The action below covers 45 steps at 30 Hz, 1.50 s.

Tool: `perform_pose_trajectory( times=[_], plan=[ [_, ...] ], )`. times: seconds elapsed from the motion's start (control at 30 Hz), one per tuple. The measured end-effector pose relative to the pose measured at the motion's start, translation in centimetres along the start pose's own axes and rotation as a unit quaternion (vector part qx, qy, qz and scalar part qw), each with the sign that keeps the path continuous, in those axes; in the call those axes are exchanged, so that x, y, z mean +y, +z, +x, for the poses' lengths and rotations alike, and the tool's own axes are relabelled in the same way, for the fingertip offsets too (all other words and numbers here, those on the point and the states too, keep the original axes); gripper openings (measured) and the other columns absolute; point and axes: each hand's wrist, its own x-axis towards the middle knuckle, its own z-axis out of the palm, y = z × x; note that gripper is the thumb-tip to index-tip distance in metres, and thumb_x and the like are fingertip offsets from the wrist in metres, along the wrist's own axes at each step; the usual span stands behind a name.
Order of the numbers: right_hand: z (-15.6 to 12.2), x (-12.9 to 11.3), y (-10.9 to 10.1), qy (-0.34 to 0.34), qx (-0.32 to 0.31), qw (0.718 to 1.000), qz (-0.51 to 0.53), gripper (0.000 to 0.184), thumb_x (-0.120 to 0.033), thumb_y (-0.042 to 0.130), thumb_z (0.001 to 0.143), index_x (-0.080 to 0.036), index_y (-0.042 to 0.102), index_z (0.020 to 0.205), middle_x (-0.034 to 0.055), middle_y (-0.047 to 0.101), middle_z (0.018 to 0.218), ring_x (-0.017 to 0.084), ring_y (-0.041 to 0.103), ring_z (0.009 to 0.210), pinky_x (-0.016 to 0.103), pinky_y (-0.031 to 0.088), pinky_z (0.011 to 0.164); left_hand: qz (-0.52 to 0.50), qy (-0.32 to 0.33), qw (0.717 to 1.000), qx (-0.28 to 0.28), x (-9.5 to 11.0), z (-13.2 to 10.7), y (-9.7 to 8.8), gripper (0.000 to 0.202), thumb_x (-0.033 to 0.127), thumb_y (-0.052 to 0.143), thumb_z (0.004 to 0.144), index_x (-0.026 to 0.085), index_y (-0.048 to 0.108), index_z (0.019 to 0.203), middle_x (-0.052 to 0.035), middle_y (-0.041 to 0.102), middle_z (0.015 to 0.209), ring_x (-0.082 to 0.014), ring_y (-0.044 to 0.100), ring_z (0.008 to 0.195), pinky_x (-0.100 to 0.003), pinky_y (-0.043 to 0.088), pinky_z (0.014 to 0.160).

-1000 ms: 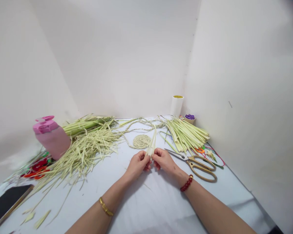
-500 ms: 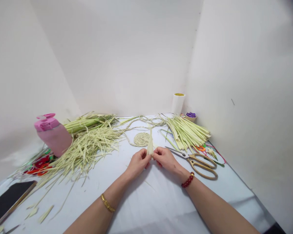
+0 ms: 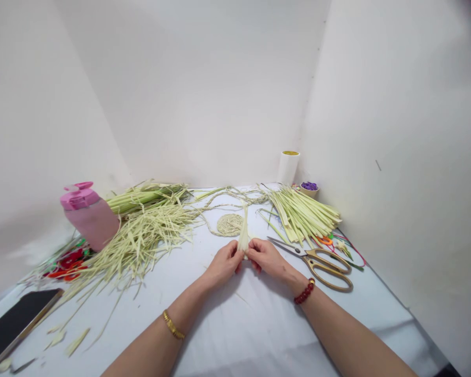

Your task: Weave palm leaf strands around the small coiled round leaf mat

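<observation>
My left hand [image 3: 224, 263] and my right hand [image 3: 266, 257] meet at the middle of the white table [image 3: 235, 324]. Both pinch the near end of a pale leaf strip [image 3: 244, 230], which points away from me. A gold bracelet sits on my left wrist and a red bead bracelet on my right. Just beyond the strip lies a small coiled woven disc [image 3: 229, 224] with a braided cord [image 3: 227, 196] trailing off it.
Gold scissors [image 3: 317, 258] lie right of my hands. Cut leaf strips [image 3: 304, 213] are piled at the back right, shredded leaves [image 3: 141, 235] at the left. A pink bottle [image 3: 89, 215], a dark phone [image 3: 15, 324], a white roll [image 3: 288, 167] and a small bowl [image 3: 309, 188] stand around.
The hands have stayed pinched on the strip, and the strip's far end has swung slightly. The view has shifted a little.
</observation>
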Motion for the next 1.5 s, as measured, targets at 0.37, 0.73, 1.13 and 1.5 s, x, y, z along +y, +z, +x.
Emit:
perform_pose_trajectory(
  times=[0.37, 0.73, 1.13, 1.5],
  plan=[
    [0.1, -0.3, -0.8, 0.010, -0.100, 0.992, 0.073, 0.007, -0.021, 0.051, 0.076, -0.016, 0.052, 0.071, -0.0009, 0.057, 0.060, 0.007, 0.046, 0.045, 0.019, 0.036, 0.045, -0.203, -0.060, 0.970, -0.120, 1.8, -0.4, -0.9, 0.025, 0.036, 0.060, 0.079, 0.013, 0.057, 0.090, -0.0017, 0.057, 0.068, -0.0077, 0.048, 0.053, -0.021, 0.033, 0.051],
    [-0.1, -0.6, -1.3, 0.013, -0.142, 0.989, 0.046, 0.009, -0.017, 0.048, 0.073, -0.015, 0.056, 0.071, 0.0003, 0.057, 0.059, 0.008, 0.047, 0.047, 0.020, 0.035, 0.045, -0.253, -0.093, 0.951, -0.152, 1.8, -0.6, -1.3, 0.019, 0.030, 0.064, 0.075, 0.014, 0.057, 0.081, -0.0018, 0.055, 0.069, -0.0091, 0.049, 0.057, -0.024, 0.039, 0.056],
    [0.9, 0.4, -0.5, -0.037, -0.042, 0.997, 0.045, 0.008, -0.018, 0.053, 0.070, -0.016, 0.052, 0.078, -0.0034, 0.055, 0.066, 0.006, 0.045, 0.045, 0.019, 0.036, 0.043, -0.094, 0.021, 0.995, -0.040, -0.5, 0.4, -0.6, 0.028, 0.043, 0.056, 0.080, 0.016, 0.049, 0.082, 0.0042, 0.046, 0.063, -0.0072, 0.042, 0.050, -0.021, 0.033, 0.048],
    [0.8, 0.8, -0.1, -0.036, 0.028, 0.999, -0.028, 0.003, -0.020, 0.051, 0.072, -0.018, 0.050, 0.074, -0.0063, 0.048, 0.056, 0.007, 0.044, 0.042, 0.019, 0.035, 0.041, -0.033, -0.002, 0.999, 0.002, -0.2, 0.4, -0.7, 0.027, 0.042, 0.053, 0.079, 0.016, 0.050, 0.071, 0.0049, 0.046, 0.056, -0.0089, 0.043, 0.049, -0.022, 0.032, 0.050]
  ],
)
